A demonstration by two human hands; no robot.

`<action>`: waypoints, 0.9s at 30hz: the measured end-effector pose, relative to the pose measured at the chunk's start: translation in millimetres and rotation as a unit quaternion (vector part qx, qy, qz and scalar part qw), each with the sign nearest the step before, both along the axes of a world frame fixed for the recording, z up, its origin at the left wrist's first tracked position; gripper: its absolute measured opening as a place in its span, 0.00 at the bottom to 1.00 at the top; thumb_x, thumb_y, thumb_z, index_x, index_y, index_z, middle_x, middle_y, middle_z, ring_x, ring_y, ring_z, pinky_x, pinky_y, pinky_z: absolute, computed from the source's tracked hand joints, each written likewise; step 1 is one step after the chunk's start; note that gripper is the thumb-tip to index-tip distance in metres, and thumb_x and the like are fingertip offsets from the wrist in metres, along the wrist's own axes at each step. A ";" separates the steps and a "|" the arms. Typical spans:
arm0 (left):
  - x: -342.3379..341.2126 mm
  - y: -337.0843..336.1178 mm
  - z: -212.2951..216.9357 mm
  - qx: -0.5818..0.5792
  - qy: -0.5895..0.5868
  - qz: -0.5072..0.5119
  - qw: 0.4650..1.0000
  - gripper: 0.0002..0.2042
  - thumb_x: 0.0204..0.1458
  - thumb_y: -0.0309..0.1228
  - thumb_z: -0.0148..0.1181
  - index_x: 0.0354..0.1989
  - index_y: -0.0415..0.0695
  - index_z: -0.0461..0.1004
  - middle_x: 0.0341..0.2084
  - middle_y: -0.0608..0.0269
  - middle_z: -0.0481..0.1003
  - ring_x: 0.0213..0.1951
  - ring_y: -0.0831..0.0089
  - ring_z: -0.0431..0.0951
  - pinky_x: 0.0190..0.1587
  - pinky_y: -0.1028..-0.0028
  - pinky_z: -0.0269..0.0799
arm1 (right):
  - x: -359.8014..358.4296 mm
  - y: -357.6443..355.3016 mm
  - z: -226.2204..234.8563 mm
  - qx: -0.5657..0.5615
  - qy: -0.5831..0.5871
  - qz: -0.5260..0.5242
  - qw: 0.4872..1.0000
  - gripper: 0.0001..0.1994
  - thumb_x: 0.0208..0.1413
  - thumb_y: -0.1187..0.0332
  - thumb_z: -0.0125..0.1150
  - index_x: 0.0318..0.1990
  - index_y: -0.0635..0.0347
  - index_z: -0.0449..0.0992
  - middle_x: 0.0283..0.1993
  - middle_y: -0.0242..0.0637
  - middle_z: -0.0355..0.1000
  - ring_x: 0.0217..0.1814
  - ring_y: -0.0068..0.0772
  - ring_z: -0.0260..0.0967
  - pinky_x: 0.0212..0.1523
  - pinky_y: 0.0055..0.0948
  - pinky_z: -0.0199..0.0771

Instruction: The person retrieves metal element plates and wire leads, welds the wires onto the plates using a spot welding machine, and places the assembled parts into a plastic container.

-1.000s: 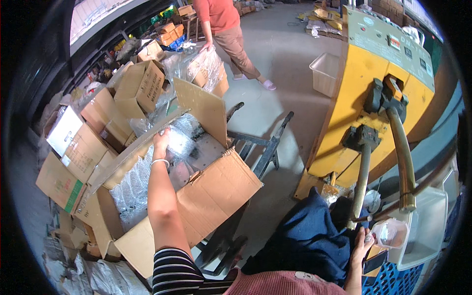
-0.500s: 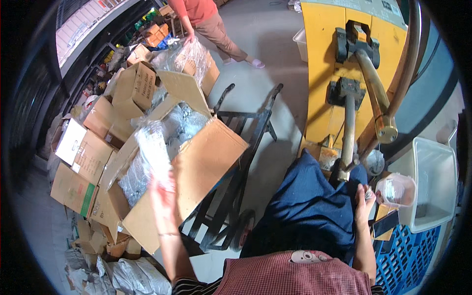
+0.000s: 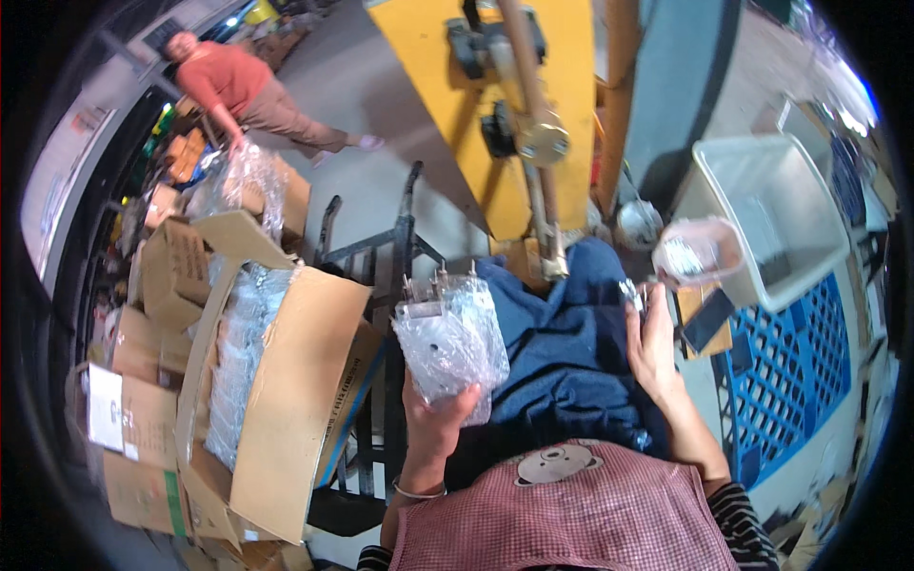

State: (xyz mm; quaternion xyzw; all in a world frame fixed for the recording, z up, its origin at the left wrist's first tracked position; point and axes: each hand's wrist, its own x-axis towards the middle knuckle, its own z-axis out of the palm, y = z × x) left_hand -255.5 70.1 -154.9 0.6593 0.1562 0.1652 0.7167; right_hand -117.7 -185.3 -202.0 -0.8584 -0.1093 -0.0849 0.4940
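My left hand (image 3: 436,417) is closed round the lower end of a block wrapped in clear plastic (image 3: 449,347), held above my lap. Metal pins stick up from the block's top, and a flat grey face shows through the wrap. Over my right thigh, my right hand (image 3: 655,344) is closed on a few small shiny metal pieces (image 3: 631,293), too small to name. A clear plastic tub (image 3: 703,249) with shiny bits inside stands just beyond that hand. To my left, an open cardboard box (image 3: 303,400) holds rows of plastic-wrapped pieces (image 3: 238,366).
A yellow machine (image 3: 457,133) with metal bars stands ahead. At right are a large white bin (image 3: 776,214), a dark flat phone-like thing (image 3: 707,320) and a blue lattice crate (image 3: 790,352). A black hand truck (image 3: 386,243) stands beside the boxes. Another person (image 3: 233,90) touches a plastic-covered carton.
My left hand has come away from the open box and over to my lap with the wrapped block. The view has swung right. My right hand stays near the tub.
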 end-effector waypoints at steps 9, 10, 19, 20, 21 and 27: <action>25.4 -21.2 4.9 -0.059 -0.010 -0.030 0.998 0.43 0.40 0.23 0.65 0.67 0.45 0.50 0.55 0.55 0.63 0.55 0.63 0.67 0.58 0.64 0.65 | 12.3 -24.6 14.1 0.041 -0.082 -0.042 0.995 0.09 0.55 0.76 0.58 0.43 0.64 0.68 0.34 0.46 0.66 0.36 0.46 0.67 0.40 0.35 0.69; 29.5 -22.4 6.9 -0.062 -0.005 -0.032 0.998 0.43 0.40 0.23 0.65 0.67 0.45 0.50 0.55 0.55 0.63 0.55 0.63 0.67 0.58 0.64 0.65 | 15.4 -20.6 16.9 0.049 -0.083 -0.034 0.995 0.10 0.55 0.75 0.59 0.43 0.63 0.68 0.32 0.44 0.67 0.35 0.41 0.68 0.39 0.33 0.69; 68.1 -23.2 0.7 0.029 -0.065 0.007 0.997 0.23 0.53 0.24 0.58 0.57 0.39 0.58 0.46 0.49 0.70 0.36 0.58 0.80 0.35 0.61 0.84 | 30.7 8.1 37.4 0.251 0.029 0.038 0.967 0.07 0.54 0.73 0.64 0.37 0.63 0.71 0.30 0.26 0.69 0.33 0.14 0.62 0.37 0.19 0.65; 70.2 -24.1 2.8 0.022 -0.056 -0.003 0.998 0.23 0.54 0.24 0.58 0.56 0.39 0.58 0.46 0.49 0.70 0.36 0.58 0.80 0.34 0.61 0.84 | 33.0 12.8 37.3 0.251 0.030 0.038 0.967 0.07 0.54 0.73 0.64 0.37 0.63 0.71 0.30 0.26 0.69 0.33 0.14 0.62 0.37 0.19 0.65; 74.4 -18.4 -3.1 0.022 -0.055 -0.002 0.998 0.23 0.54 0.24 0.58 0.56 0.39 0.58 0.46 0.49 0.70 0.36 0.58 0.80 0.34 0.61 0.84 | 35.6 18.4 37.5 0.273 0.053 0.049 0.959 0.07 0.53 0.73 0.65 0.36 0.62 0.72 0.30 0.26 0.70 0.33 0.14 0.63 0.37 0.19 0.65; 87.9 -9.9 -19.8 0.097 -0.046 -0.030 0.994 0.23 0.55 0.25 0.57 0.57 0.39 0.56 0.47 0.49 0.70 0.37 0.59 0.80 0.34 0.61 0.84 | 47.4 44.3 34.6 0.323 0.092 0.087 0.938 0.07 0.51 0.75 0.68 0.35 0.64 0.76 0.31 0.28 0.74 0.34 0.15 0.68 0.40 0.19 0.69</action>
